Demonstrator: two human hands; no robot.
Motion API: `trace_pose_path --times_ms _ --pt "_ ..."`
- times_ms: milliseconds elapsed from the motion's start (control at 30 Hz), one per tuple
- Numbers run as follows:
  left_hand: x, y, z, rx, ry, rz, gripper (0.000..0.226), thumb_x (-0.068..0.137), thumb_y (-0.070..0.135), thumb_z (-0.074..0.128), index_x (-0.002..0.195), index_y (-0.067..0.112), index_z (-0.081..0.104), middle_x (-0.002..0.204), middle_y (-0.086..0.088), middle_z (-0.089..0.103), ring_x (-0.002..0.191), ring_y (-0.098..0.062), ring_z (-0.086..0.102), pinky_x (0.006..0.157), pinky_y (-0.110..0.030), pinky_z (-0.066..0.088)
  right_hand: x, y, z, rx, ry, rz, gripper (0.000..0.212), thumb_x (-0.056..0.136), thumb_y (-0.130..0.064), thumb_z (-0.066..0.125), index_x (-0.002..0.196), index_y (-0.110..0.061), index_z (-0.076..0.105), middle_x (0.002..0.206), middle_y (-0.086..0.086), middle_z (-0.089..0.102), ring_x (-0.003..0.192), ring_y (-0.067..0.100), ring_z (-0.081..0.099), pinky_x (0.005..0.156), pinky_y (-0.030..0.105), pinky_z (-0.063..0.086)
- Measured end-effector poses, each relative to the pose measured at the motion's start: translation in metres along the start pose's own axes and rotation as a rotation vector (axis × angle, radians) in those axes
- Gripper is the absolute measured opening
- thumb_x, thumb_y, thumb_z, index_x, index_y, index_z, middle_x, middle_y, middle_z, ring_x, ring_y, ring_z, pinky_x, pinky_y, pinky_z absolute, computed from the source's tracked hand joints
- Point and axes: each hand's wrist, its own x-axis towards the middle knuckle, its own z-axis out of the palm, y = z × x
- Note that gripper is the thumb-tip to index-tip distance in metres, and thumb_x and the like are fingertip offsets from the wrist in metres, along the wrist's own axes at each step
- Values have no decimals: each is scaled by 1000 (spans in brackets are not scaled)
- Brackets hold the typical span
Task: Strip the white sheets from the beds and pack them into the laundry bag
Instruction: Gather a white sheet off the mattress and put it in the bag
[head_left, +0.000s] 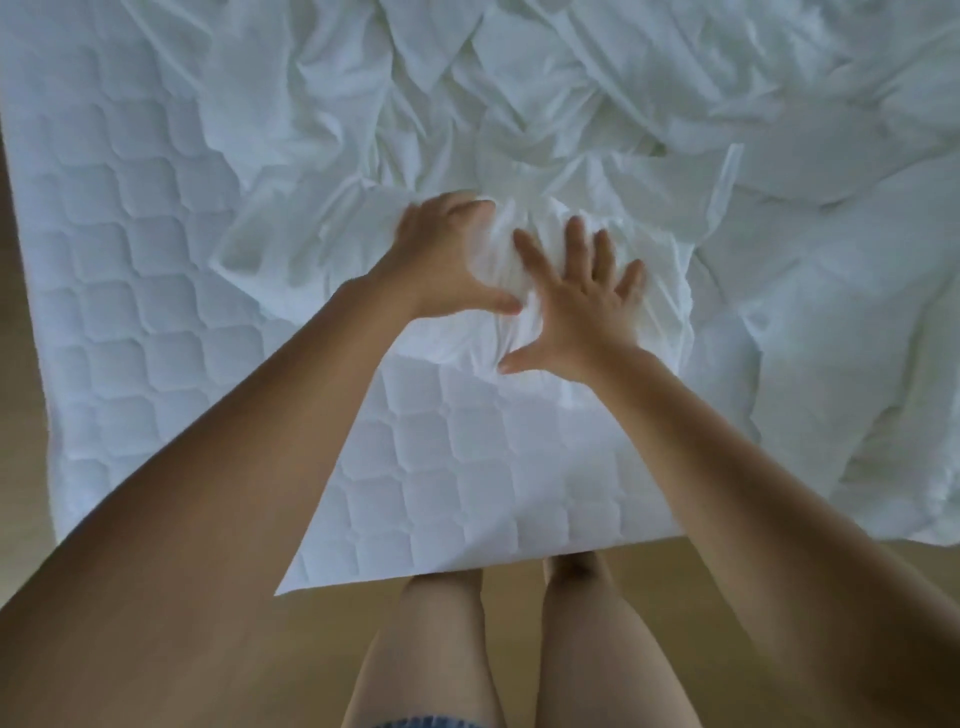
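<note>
A crumpled white sheet (519, 130) lies bunched across the far and right parts of the bed, its near edge pulled back off a quilted white mattress (156, 260). My left hand (447, 260) rests on the bunched near edge with its fingers curled into the folds, thumb pointing right. My right hand (576, 306) lies flat on the same bunch, fingers spread apart, holding nothing. The two hands sit side by side, almost touching. No laundry bag is in view.
The mattress's near edge (467, 566) runs just in front of my legs (519, 649). Wooden floor (291, 649) shows below and along the left side. More white bedding (857, 364) hangs over the right part of the bed.
</note>
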Motion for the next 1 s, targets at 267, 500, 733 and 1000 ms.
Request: trace_pose_path --times_ms 267,500,733,1000 --pt "-16 -81 10 -469 117 -565 134 48 85 65 151 34 -4 161 -6 -1 148 -28 0 115 -60 7 43 0 -29 -9 -127 93 137 41 -64 85 147 -47 -1 159 4 0 146 35 2 112 63 11" --pt "1 -104 11 -1022 -70 -462 135 50 57 81 150 18 -1 147 4 36 129 -13 43 100 -26 41 36 2 -15 121 -83 104 134 45 -59 86 148 -46 1 159 5 -10 146 31 -9 114 58 3" --pt "12 -93 8 -1167 -134 -613 103 32 64 81 121 20 56 114 2 64 99 -16 63 81 -29 50 50 25 -15 292 -109 68 139 42 -58 86 149 -42 -1 159 0 -4 146 26 -5 117 55 8" --pt "23 -74 -1 -1219 -295 -616 62 71 62 67 122 28 58 107 3 68 93 -14 65 70 -27 47 75 50 -45 376 -146 56 149 41 -58 86 149 -37 -14 160 -6 4 147 19 6 118 47 10"
